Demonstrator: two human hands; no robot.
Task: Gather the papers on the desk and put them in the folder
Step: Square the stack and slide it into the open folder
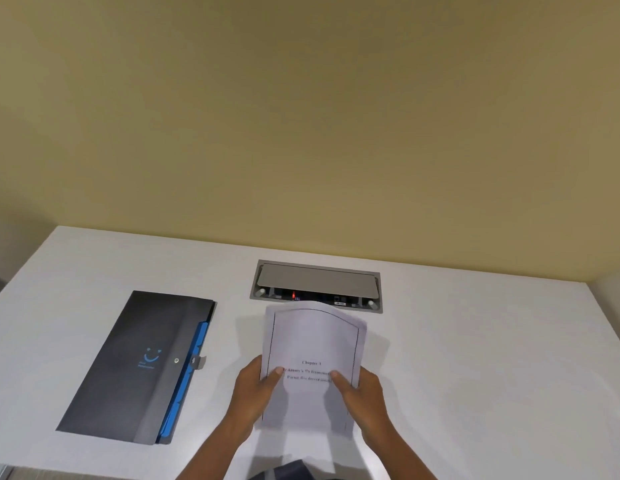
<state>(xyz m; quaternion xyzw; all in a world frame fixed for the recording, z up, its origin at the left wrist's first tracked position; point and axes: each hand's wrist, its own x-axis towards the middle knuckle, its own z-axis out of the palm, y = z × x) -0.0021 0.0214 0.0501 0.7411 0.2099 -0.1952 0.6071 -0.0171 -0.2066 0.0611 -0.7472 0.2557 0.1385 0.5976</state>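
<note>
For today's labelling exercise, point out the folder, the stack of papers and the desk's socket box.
folder [128,368]: head view, middle of its dark front cover.
stack of papers [313,337]: head view, upper part of the top sheet.
socket box [317,280]: head view, its grey lid.

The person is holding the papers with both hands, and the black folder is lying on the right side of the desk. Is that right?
Not quite. In the head view the black folder lies on the left side of the desk, not the right. The left hand and right hand do both hold the papers.
</note>
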